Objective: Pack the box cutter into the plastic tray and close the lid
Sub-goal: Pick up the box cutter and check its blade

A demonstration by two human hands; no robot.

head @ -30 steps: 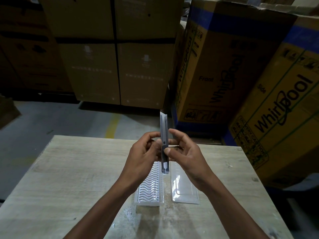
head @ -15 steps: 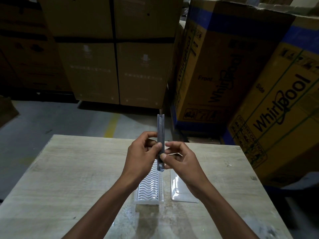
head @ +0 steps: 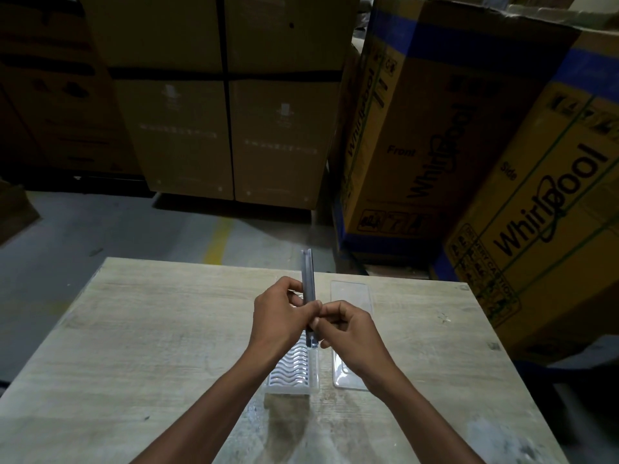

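A slim grey box cutter [head: 308, 279] stands nearly upright above the table, its lower end just over the tray. My left hand [head: 279, 316] grips its middle from the left, and my right hand [head: 348, 333] pinches its lower part from the right. Below them lies the clear plastic tray [head: 291, 366] with a wavy ribbed floor, partly hidden by my left wrist. Its clear flat lid [head: 351, 296] lies open to the right on the table, partly covered by my right hand.
The pale wooden table [head: 150, 329] ends just beyond the cutter, with grey floor past it. Large cardboard boxes [head: 227, 128] stand behind, and printed yellow and blue cartons [head: 435, 128] lean close at the right.
Both hands have lowered the box cutter toward the tray and brought it slightly to the left. It stays nearly upright. Tray and lid have not moved on the table.
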